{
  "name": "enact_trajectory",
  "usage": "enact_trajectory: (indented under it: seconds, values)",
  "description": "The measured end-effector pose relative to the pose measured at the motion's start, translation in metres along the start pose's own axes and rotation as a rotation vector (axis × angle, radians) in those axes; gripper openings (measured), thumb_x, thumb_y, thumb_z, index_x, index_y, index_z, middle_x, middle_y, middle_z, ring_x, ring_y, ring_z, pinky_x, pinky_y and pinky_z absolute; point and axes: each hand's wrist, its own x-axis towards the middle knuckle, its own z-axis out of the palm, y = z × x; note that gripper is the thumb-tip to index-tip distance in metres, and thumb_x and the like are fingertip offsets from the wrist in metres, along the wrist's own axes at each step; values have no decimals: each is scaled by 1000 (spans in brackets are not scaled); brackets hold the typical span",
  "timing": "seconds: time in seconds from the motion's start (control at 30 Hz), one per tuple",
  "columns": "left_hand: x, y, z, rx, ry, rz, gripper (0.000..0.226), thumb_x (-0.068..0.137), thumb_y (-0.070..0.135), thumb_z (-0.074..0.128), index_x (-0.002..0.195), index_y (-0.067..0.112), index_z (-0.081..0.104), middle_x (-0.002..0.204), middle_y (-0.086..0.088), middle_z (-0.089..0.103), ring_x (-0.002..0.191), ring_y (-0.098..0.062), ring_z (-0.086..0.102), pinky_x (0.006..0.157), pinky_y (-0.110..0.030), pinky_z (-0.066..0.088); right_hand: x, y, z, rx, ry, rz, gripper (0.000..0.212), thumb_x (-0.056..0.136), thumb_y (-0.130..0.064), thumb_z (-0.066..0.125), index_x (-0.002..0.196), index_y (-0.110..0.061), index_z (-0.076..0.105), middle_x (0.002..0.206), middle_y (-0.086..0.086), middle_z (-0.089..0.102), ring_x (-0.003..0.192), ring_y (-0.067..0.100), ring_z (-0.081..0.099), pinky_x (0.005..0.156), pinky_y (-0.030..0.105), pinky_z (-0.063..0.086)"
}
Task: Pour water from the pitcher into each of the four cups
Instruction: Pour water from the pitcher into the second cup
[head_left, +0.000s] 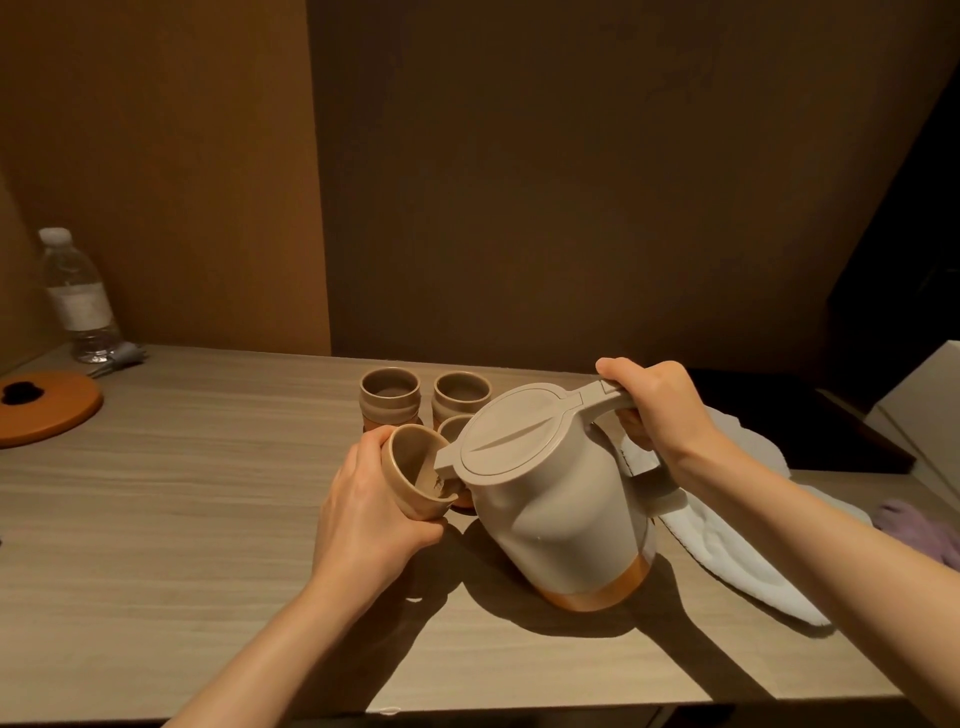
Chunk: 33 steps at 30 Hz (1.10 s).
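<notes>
A beige pitcher (561, 499) with an orange base band is tipped to the left over the wooden table (182, 493). My right hand (657, 405) grips its handle from above. My left hand (371, 506) holds a beige cup (410, 467) tilted toward the spout, and water lies in the cup's bottom. Two more cups (389, 397) (461, 395) stand upright behind. A further cup (453, 427) peeks out between them and the pitcher lid, mostly hidden.
A clear water bottle (78, 299) stands at the back left beside an orange round tray (47, 410). White cloth (727, 535) and a purple cloth (919, 530) lie to the right. A white box (924, 405) sits at the far right.
</notes>
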Motion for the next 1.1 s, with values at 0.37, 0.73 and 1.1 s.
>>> enact_trajectory:
  seconds: [0.37,0.73,1.1]
  values:
    - [0,-1,-2,-23,-16,-7,102,44,26,94,128,32,37,123,8,53,113,-15,52,85,-34,51,1,-4,4,-8,-9,-4,59,90,-27,58,34,-17,41,32,-5,33,30,7,28,45,27,26]
    - [0,-4,-2,-18,-9,-18,102,43,26,94,127,33,37,123,8,52,113,-16,52,84,-33,49,1,-7,8,-27,-18,-13,60,91,-27,58,33,-17,42,31,-6,33,29,7,29,45,26,27]
    - [-2,-6,-2,-25,-4,-26,103,42,28,94,126,35,35,123,8,53,113,-17,52,87,-38,52,1,-11,10,-64,-32,-18,56,89,-27,57,37,-13,40,32,-6,33,31,8,28,43,24,27]
